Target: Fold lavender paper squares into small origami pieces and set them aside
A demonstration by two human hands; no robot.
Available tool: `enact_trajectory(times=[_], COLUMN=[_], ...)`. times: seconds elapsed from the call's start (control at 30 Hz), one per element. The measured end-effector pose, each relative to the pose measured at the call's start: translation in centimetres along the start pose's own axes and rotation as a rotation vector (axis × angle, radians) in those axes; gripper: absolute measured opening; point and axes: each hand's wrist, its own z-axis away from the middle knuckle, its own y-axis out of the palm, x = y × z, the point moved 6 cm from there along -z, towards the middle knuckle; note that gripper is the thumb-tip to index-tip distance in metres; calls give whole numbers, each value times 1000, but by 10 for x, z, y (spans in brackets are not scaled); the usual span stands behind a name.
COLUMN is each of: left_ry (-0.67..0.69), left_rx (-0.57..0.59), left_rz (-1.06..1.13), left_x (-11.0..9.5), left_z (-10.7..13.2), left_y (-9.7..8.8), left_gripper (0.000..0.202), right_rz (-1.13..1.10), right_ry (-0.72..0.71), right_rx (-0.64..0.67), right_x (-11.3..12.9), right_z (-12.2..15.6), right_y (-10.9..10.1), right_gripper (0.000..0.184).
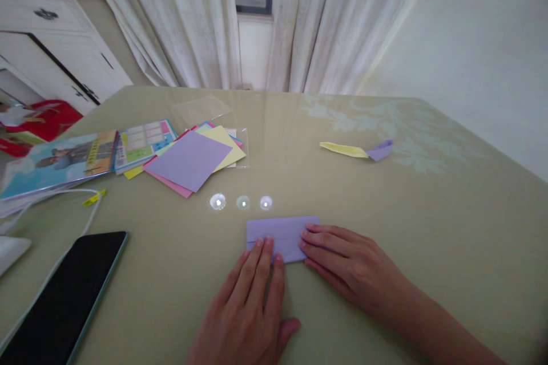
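Note:
A folded purple paper (281, 229) lies flat on the table near its front, a long narrow rectangle with a crease running along it. My left hand (252, 302) rests on its lower left part, fingers stretched out and thumb apart. From the right, my right hand (349, 262) lies with extended fingers over the paper's right end. Neither hand grips anything that I can see. Beyond the right hand sits a folded yellow strip (343, 149), its right end touching a folded purple paper piece (380, 150).
Several coloured paper squares (192, 158) are spread in a pile at the back left, beside a glossy book (64, 157). A black-screened phone (68, 296) and a white cable (92, 214) lie at the left. Light reflections show on the tabletop (428, 228).

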Motion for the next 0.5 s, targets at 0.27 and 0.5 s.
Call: enact_trajectory(times=[0.27, 0.5], left_ry=[12, 26], left_rx=[24, 34], left_rz=[11, -2], left_x=[2, 2], left_z=[-1, -2], left_y=[-1, -1], left_gripper=[58, 57], right_rz=[-2, 5], right_ry=[-25, 10], right_rx=[0, -3], right_x=[0, -1], right_z=[1, 3], right_y=[0, -1], right_gripper=[28, 24])
